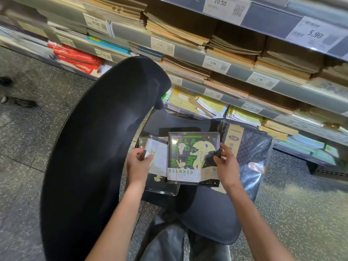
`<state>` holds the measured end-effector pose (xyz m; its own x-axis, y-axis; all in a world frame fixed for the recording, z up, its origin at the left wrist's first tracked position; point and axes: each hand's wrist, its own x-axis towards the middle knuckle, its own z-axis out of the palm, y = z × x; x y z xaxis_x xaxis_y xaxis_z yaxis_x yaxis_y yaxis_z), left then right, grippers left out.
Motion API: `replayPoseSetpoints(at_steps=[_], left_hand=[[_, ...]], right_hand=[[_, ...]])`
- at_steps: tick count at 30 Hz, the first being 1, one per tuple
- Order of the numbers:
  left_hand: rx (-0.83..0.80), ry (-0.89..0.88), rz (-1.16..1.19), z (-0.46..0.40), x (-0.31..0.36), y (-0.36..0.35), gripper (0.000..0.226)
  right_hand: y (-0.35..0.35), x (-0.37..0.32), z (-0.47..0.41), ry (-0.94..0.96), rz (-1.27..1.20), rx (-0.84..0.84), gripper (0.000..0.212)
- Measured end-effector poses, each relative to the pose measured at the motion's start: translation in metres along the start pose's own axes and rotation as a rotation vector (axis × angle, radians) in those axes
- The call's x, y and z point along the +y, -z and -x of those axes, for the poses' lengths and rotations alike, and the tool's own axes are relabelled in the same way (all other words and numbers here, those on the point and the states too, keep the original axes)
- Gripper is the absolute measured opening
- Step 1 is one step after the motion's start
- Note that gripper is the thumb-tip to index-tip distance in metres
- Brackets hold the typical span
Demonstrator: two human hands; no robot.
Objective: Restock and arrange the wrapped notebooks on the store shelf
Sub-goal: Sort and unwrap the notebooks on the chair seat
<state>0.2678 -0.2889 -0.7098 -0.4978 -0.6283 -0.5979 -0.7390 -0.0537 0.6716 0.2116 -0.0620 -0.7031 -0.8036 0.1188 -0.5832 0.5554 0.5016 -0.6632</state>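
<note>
Over my lap I hold two wrapped notebooks. My right hand (pixel 225 162) grips the right edge of a black and green notebook (pixel 190 157) printed "RELAXED", in clear wrap. My left hand (pixel 139 162) pinches the top left corner of a second wrapped notebook (pixel 158 161), pale-faced, which lies partly under the first. More wrapped ones lie beneath them. A dark checked notebook (pixel 250 147) labelled "25K", in shiny plastic, rests to the right.
Store shelves (pixel 216 59) with price tags run across the top, stacked with brown, yellow, red and blue notebooks. A large black bag (pixel 98 147) stands at my left. Speckled floor (pixel 301 213) lies on both sides. My knees are below the notebooks.
</note>
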Motion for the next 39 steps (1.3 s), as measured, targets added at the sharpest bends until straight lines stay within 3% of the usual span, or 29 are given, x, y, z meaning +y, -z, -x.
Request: replayPoseSetpoints(at_steps=[10, 16, 21, 26, 31, 34, 37, 39], left_hand=[[-0.149, -0.236, -0.048, 0.021, 0.046, -0.016, 0.029], [-0.223, -0.408, 0.05, 0.041, 0.076, -0.019, 0.035], [-0.39, -0.508, 0.073, 0.062, 0.102, -0.039, 0.031], [-0.55, -0.713, -0.16, 0.083, 0.108, -0.061, 0.048], [-0.506, -0.878, -0.35, 0.092, 0.096, -0.069, 0.049], [-0.383, -0.926, -0.45, 0.093, 0.086, -0.067, 0.048], [-0.258, -0.793, -0.461, 0.093, 0.067, -0.061, 0.058], [-0.279, -0.633, -0.328, 0.097, 0.059, -0.058, 0.056]], right_hand=[[0.044, 0.017, 0.006, -0.117, -0.279, 0.022, 0.041], [0.067, 0.023, 0.014, -0.144, -0.389, 0.056, 0.043], [0.078, 0.03, 0.014, -0.162, -0.431, 0.098, 0.044], [0.088, 0.023, 0.018, -0.145, -0.454, 0.048, 0.042], [0.093, 0.027, 0.008, -0.198, -0.428, -0.021, 0.038], [0.091, 0.033, 0.003, -0.25, -0.512, -0.023, 0.035], [0.088, 0.04, 0.002, -0.284, -0.552, -0.001, 0.037], [0.088, 0.043, 0.001, -0.282, -0.561, -0.001, 0.039]])
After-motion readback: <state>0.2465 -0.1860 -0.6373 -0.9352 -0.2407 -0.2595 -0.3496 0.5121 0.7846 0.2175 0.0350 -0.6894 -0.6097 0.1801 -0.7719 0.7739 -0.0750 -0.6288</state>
